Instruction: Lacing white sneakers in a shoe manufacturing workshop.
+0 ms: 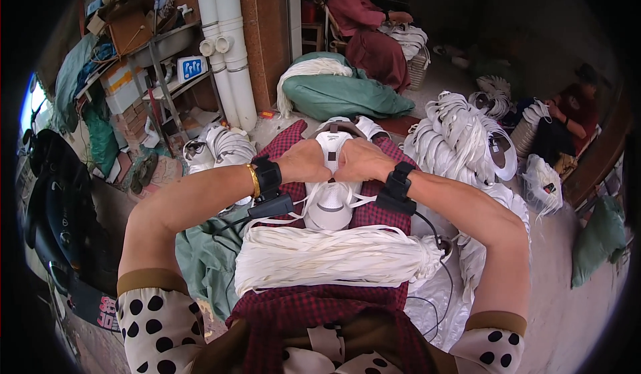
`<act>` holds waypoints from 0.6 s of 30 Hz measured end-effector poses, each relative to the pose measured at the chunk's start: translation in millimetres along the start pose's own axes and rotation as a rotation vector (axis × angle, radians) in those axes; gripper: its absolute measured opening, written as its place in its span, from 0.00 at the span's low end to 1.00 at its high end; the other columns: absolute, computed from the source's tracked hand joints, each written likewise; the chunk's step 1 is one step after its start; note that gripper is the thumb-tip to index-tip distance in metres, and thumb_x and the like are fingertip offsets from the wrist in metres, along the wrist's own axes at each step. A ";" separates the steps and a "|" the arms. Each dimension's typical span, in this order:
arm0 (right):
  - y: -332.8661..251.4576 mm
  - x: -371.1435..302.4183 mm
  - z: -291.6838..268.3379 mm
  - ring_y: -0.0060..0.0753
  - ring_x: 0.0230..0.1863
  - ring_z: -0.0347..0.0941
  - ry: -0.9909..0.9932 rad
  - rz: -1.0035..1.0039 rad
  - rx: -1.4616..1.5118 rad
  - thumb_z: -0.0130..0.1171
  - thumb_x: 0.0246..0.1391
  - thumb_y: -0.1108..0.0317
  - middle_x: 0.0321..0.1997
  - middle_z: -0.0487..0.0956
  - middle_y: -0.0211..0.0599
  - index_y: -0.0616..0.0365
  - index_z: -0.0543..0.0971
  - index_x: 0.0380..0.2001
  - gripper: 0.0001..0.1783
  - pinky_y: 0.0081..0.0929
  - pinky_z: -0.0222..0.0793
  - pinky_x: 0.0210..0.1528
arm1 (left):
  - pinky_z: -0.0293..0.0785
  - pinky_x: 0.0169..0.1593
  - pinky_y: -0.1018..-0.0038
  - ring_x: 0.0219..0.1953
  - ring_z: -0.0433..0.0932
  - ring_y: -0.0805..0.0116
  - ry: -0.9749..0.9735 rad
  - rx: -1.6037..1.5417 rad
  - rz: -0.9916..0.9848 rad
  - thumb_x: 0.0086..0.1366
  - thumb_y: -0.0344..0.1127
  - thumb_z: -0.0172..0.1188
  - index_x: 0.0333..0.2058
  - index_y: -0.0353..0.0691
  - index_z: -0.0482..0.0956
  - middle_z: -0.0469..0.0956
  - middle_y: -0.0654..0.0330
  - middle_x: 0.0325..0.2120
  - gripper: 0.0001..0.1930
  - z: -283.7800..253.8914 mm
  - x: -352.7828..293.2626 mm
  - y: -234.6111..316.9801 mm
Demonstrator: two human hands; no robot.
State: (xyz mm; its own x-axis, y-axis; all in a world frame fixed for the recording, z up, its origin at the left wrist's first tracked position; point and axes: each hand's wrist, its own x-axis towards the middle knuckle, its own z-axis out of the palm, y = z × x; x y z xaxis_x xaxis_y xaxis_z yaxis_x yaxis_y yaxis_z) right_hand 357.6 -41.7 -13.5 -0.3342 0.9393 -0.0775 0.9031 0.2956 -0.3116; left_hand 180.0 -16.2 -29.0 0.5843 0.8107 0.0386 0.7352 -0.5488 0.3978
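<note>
A white shoe upper lies in front of me, its toe toward my body and its tongue showing between my hands. My left hand and my right hand meet over its middle, fingers bent and pinched close together. Each appears to grip a white shoelace; the fingertips partly hide it. Loose lace ends trail down beside the toe. Nearer to me, a thick bundle of white shoelaces lies across my lap, on a red-and-black checked apron.
Stacked white shoe uppers stand at the right, more uppers at the left. A green sack with laces lies ahead. Two people sit working farther back. Thin black cables run from my wrist devices.
</note>
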 end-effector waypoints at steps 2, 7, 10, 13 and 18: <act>8.8 8.2 6.7 0.38 0.28 0.78 0.047 0.011 0.095 0.67 0.41 0.56 0.26 0.82 0.41 0.60 0.84 0.24 0.16 0.34 0.73 0.33 | 0.73 0.28 0.67 0.21 0.76 0.67 0.064 -0.217 0.035 0.52 0.35 0.62 0.25 0.27 0.80 0.78 0.55 0.19 0.12 4.2 -6.4 -8.7; 22.7 -3.4 12.8 0.14 0.31 0.65 0.217 -0.157 1.066 0.57 0.57 0.58 0.25 0.73 0.20 0.58 0.83 0.28 0.15 0.17 0.58 0.35 | 0.68 0.26 0.77 0.22 0.73 0.78 0.164 -0.544 0.268 0.63 0.29 0.55 0.34 0.32 0.76 0.77 0.63 0.24 0.05 8.0 -50.9 29.8; 24.9 -6.0 14.7 0.13 0.33 0.66 0.201 -0.159 1.083 0.57 0.59 0.59 0.29 0.75 0.20 0.59 0.84 0.31 0.14 0.16 0.60 0.37 | 0.68 0.27 0.82 0.24 0.72 0.82 0.193 -1.028 0.286 0.71 0.30 0.53 0.41 0.37 0.71 0.77 0.65 0.29 0.04 12.3 -56.8 29.9; 23.2 -10.0 11.6 0.12 0.35 0.67 0.226 -0.224 1.061 0.57 0.59 0.64 0.32 0.78 0.21 0.59 0.85 0.34 0.11 0.15 0.61 0.39 | 0.69 0.27 0.84 0.26 0.72 0.83 0.380 -1.138 0.161 0.74 0.30 0.51 0.45 0.35 0.73 0.79 0.64 0.31 0.06 27.5 -25.9 11.0; 18.9 -15.6 19.3 0.14 0.36 0.69 0.328 -0.215 1.061 0.59 0.58 0.69 0.32 0.80 0.24 0.63 0.86 0.35 0.10 0.16 0.63 0.42 | 0.70 0.24 0.82 0.26 0.74 0.81 0.417 -1.220 0.040 0.72 0.29 0.53 0.48 0.32 0.79 0.82 0.61 0.35 0.11 35.5 -32.0 15.1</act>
State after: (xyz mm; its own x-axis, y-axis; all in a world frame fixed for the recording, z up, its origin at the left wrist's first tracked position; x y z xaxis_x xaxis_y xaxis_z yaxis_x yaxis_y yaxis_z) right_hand 374.7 -54.1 -36.4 -0.2275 0.9331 0.2784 0.0980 0.3064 -0.9469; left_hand 184.5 -57.7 -56.7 0.2853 0.9215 0.2635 -0.1971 -0.2126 0.9570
